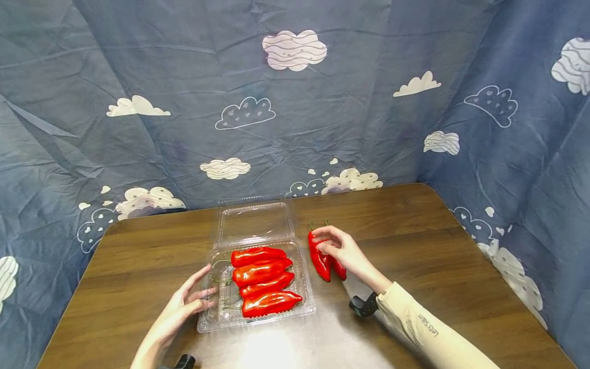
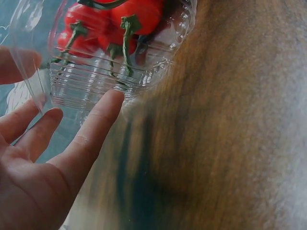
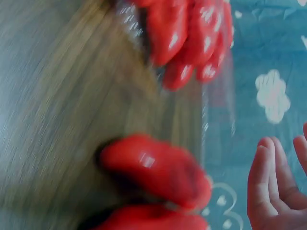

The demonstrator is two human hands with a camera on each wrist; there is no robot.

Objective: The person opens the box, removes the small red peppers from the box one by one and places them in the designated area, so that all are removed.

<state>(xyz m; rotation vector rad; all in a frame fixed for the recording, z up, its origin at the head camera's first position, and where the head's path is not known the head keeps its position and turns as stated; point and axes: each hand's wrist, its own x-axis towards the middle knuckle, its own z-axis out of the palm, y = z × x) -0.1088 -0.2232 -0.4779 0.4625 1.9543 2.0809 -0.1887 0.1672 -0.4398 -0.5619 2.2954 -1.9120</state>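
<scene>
Several red peppers (image 1: 262, 273) lie side by side in a clear plastic clamshell box (image 1: 306, 307), their green stems toward its left wall. My left hand (image 1: 181, 306) is at that wall, fingers extended; in the left wrist view a fingertip meets the ridged plastic (image 2: 86, 93) below the stems. Two more red peppers lie on the table right of the box, a left one (image 1: 318, 262) and a right one (image 1: 340, 269). Over them hovers my right hand (image 1: 344, 252), fingers loosely bent. The right wrist view shows its fingers (image 3: 261, 182) apart from the nearer pepper (image 3: 148, 165).
The box's transparent lid (image 1: 254, 223) is folded back flat behind it. Everything rests on a brown wooden table (image 1: 152, 256). A blue cloth with cloud prints (image 1: 184, 128) hangs behind the table and along its right side.
</scene>
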